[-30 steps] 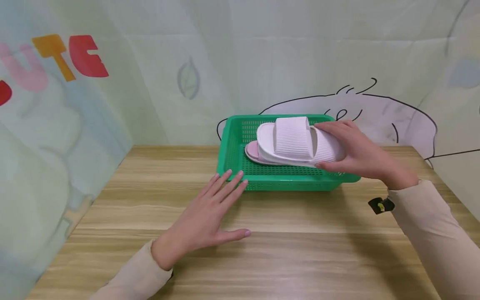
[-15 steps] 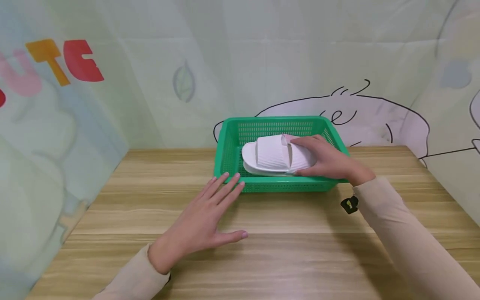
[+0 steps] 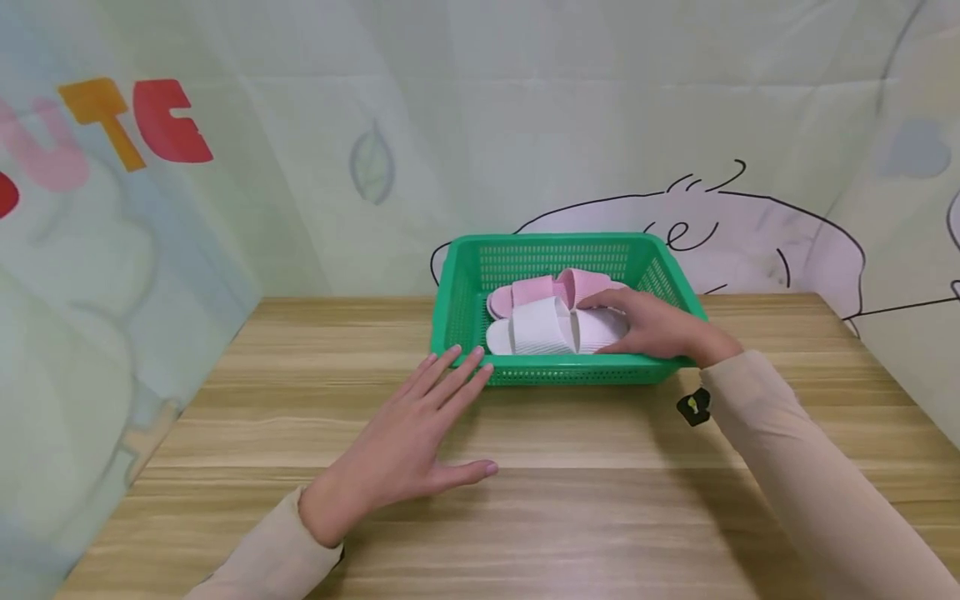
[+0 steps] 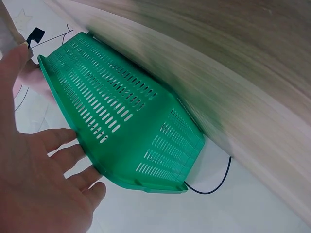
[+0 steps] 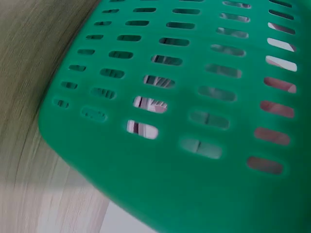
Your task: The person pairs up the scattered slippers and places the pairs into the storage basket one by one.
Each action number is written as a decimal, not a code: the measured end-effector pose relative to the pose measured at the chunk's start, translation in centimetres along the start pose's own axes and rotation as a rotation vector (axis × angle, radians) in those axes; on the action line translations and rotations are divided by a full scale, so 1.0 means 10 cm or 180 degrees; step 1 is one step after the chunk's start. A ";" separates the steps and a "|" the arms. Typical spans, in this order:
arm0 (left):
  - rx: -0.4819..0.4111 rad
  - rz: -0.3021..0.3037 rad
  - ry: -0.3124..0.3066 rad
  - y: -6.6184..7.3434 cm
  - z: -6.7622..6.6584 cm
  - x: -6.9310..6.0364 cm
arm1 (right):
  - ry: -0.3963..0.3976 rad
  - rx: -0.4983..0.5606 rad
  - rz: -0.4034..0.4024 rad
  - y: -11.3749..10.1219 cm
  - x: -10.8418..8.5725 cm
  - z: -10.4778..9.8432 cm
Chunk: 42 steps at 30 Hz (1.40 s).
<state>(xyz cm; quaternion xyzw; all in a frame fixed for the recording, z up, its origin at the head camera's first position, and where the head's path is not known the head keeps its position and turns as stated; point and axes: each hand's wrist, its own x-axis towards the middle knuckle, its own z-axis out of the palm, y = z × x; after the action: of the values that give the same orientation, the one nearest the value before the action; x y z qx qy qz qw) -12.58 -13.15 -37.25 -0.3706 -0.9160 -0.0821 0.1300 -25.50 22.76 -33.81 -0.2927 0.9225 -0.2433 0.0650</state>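
Observation:
In the head view a green plastic basket point(image 3: 570, 371) stands on the wooden table. Inside it, along the near wall, lies a white slipper point(image 3: 538, 327) with a ribbed strap, toe to the left. My right hand point(image 3: 660, 325) reaches over the basket's right end and grips the slipper's heel, thumb on the near edge and fingers on the far one. Behind it lie pink slippers point(image 3: 532, 291), with two pink straps showing. My left hand point(image 3: 401, 442) is spread, its fingertips at the basket's front left rim. The right wrist view is filled by the basket's slotted wall point(image 5: 160, 170), which hides that hand.
The wooden table point(image 3: 525, 517) stretches in front of the basket and to both sides. A printed cloth point(image 3: 300, 167) with letters and line drawings hangs close behind it. A dark tag-like piece point(image 3: 693, 407) sits by the right cuff.
The right hand has carried the white slipper down and left into the basket, then nearer its front wall. The pink slippers behind have come into sight. The left hand has stayed in place.

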 end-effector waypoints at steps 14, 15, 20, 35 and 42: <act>0.0009 -0.0018 -0.0025 0.02 -0.02 0.01 | -0.0285 0.0151 0.0202 0.03 0.03 0.01; 0.0010 -0.0019 -0.0026 0.02 -0.03 0.01 | -0.0296 0.0154 0.0173 0.02 0.05 0.01; 0.0020 -0.0032 -0.0030 0.02 -0.04 0.00 | -0.0369 0.0121 0.0112 -0.02 0.16 0.04; 0.0010 -0.0048 0.0017 0.01 -0.04 -0.01 | -0.0428 -0.0133 0.0436 -0.13 0.30 0.09; -0.0020 -0.0034 -0.0028 0.03 -0.02 0.03 | -0.0421 -0.0132 0.0522 -0.08 0.25 0.13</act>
<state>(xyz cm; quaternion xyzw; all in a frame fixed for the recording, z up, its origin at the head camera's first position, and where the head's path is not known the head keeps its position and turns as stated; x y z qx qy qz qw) -12.51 -12.78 -36.98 -0.3664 -0.9183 -0.0841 0.1243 -26.78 20.23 -34.52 -0.2328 0.9419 -0.1981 0.1394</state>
